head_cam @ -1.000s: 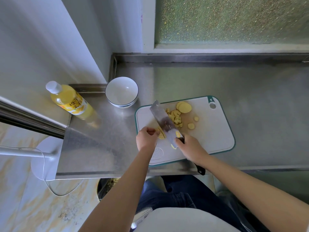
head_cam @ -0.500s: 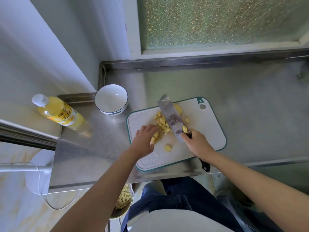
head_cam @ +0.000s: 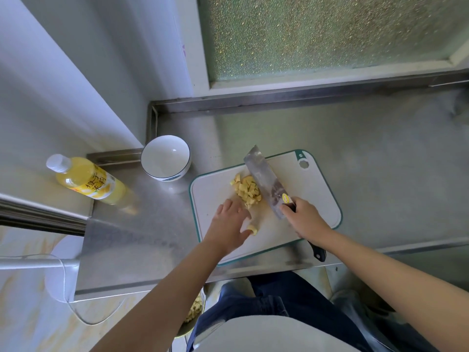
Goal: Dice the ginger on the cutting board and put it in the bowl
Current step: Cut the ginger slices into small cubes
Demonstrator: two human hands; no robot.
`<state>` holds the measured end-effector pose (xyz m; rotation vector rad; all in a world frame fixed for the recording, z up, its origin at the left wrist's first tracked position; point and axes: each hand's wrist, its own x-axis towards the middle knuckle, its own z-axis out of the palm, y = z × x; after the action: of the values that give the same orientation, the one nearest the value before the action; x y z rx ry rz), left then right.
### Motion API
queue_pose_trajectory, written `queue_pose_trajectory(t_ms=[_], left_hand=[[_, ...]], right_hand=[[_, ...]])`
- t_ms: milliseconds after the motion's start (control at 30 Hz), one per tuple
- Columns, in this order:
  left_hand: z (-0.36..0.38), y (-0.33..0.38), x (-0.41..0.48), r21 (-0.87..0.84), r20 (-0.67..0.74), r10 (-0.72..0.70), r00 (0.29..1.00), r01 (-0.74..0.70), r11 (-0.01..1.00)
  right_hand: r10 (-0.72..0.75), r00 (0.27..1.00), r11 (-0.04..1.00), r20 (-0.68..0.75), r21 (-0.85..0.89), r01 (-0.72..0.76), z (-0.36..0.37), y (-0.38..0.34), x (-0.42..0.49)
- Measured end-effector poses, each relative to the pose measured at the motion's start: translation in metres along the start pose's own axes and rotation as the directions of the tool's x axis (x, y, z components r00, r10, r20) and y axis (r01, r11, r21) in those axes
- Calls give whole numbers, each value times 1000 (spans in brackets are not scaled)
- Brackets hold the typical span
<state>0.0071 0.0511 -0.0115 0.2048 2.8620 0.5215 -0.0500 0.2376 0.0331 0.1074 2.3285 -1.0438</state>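
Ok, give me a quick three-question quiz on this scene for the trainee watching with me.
1. True or false: the bowl holds no ginger yet.
2. Which hand grips the cleaver? A. left B. right C. neither
3. Fill in: the diced ginger lies in a pile on the ____.

Key: 1. True, the inside shows bare white. 2. B, the right hand holds the handle. 3. cutting board.
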Motion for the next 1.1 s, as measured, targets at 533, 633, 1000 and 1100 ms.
queue_pose_trajectory(t_ms=[533,633,1000,1100], left_hand=[[-26,-13,14,-380,-231,-435,870,331,864],[-31,-21,16,-255,-211,-425,880,370,893],[-13,-28,-4,-202,-117,-321,940,294,934],[-13,-27,-6,-299,-110,-384,917,338,892]], right_hand=[[-4,998,1000,56,4,3,1,5,1],[-19,998,1000,66,5,18,1,4,0],[-42,998,999,56,-24,43,7,-1,0],[-54,996,998,77,-27,56,11,-4,-2]])
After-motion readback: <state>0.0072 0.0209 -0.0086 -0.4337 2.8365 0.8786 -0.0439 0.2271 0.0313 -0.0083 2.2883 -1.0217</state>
